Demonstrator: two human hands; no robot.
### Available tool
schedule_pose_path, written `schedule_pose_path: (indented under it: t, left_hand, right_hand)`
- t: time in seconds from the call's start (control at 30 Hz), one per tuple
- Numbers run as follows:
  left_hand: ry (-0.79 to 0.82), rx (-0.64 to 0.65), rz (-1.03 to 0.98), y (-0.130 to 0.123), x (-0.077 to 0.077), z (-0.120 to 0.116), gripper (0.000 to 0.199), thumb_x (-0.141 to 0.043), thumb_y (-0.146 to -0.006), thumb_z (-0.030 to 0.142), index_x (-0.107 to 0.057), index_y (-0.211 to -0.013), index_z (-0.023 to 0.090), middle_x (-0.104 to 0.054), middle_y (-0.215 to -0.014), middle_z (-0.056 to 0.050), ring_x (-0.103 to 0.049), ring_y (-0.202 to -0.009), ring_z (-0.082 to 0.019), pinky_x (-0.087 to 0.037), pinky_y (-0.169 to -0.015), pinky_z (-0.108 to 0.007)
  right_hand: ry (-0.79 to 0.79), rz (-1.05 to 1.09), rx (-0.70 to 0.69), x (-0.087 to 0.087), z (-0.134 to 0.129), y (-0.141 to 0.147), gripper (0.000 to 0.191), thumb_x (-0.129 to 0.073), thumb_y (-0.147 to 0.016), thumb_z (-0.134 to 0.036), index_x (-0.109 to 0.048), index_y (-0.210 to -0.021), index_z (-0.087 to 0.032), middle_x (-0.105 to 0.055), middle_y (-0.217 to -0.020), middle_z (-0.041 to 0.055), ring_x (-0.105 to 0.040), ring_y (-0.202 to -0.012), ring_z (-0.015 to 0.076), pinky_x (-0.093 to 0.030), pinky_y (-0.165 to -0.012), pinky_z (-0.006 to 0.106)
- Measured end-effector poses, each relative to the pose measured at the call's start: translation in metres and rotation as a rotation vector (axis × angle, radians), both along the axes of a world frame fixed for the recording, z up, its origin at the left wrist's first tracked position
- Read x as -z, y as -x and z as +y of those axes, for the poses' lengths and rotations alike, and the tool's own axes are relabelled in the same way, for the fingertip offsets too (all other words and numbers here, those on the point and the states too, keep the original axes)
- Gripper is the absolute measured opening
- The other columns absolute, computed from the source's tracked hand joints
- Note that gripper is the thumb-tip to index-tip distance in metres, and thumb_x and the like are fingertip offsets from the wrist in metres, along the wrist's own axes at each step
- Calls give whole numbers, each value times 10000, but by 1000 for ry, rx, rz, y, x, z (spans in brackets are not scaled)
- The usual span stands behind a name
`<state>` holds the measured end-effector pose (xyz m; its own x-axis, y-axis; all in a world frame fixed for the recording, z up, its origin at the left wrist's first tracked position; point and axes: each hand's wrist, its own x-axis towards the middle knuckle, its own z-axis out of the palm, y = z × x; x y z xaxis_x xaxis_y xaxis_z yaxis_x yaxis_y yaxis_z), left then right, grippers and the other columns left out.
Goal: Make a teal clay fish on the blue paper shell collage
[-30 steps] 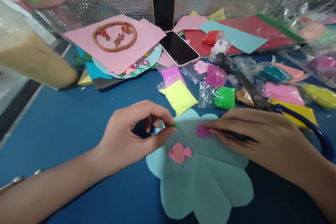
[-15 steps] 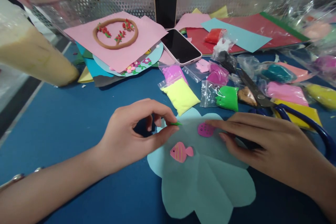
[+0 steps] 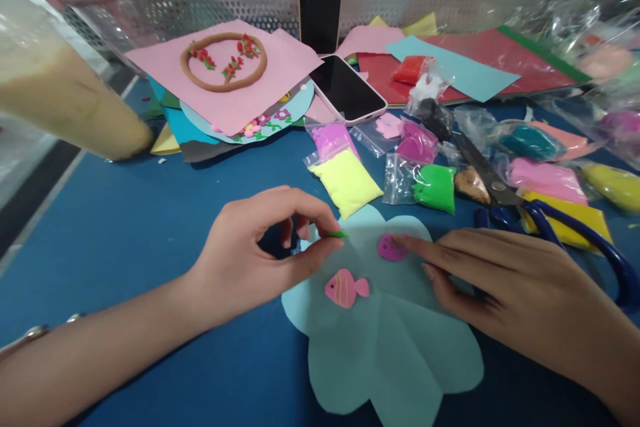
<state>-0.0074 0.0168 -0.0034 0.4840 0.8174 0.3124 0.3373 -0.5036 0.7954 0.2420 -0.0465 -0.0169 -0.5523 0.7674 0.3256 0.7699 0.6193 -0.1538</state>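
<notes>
A light blue scalloped paper (image 3: 370,360) lies on the blue table. On it sits a pink clay fish (image 3: 345,288) with yellow stripes, facing left. Above and right of the fish is a purple clay oval (image 3: 391,247) with a small eye. My left hand (image 3: 270,253) pinches a thin green clay piece (image 3: 338,234) between thumb and index finger over the paper's upper left. The index fingertip of my right hand (image 3: 500,280) touches the purple oval; its thumb is apart from that finger, with nothing seen between them.
Scissors with blue handles (image 3: 500,193) lie beside my right hand among several clay bags. A yellow clay bag (image 3: 347,180) and a green one (image 3: 434,188) sit behind the paper. Further back are a phone (image 3: 347,90) and pink paper (image 3: 225,107). A drink cup (image 3: 75,93) stands left.
My right index fingertip has moved slightly left, further onto the purple oval, and my right hand has lowered a little. My left hand keeps its pinch on the green piece.
</notes>
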Motion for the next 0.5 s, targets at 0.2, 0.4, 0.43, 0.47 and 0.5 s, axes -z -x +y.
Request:
schedule_pose_path:
  t: [0.2, 0.4, 0.43, 0.47, 0.5]
  left_hand:
    - [-23, 11, -9, 0, -1, 0, 113, -668, -736, 105, -614, -757, 202, -658, -718, 35, -569, -575, -78, -447, -490, -192]
    - [-30, 8, -1, 0, -1, 0, 111, -670, -733, 102, -620, -750, 200, -658, -703, 38, -575, -580, -79, -445, -499, -190]
    - [-30, 10, 1, 0, -1, 0, 109, -668, -735, 101, -622, -754, 199, -658, -704, 37, -575, -581, -79, -444, -502, -189]
    - [-30, 14, 1, 0, -1, 0, 108, -666, -737, 100, -624, -758, 197, -658, -705, 37, -575, -584, -78, -443, -505, -188]
    - [-31, 16, 1, 0, -1, 0, 106, -664, -740, 99, -625, -763, 195, -658, -708, 37, -575, -587, -76, -442, -506, -186]
  right_hand:
    - [-61, -77, -9, 0, -1, 0, 269, -519, -827, -121, -649, -1061, -151, -605, -661, 15, -582, -572, 167, -425, -549, 336]
    - [-159, -179, -61, -4, -2, 2, 246, -496, -845, -75, -640, -1044, -94, -587, -627, 7, -569, -556, 149, -406, -539, 332]
    - [-162, -189, -62, -4, -2, 2, 254, -491, -846, -69, -635, -1055, -86, -591, -627, 9, -566, -553, 149, -402, -533, 335]
    - [-162, -192, -59, -4, -2, 2, 259, -490, -847, -67, -631, -1063, -81, -600, -635, 13, -563, -552, 149, -399, -531, 336]
    - [-164, -192, -55, -3, -2, 2, 254, -494, -847, -68, -630, -1062, -80, -607, -642, 16, -559, -551, 147, -397, -530, 337]
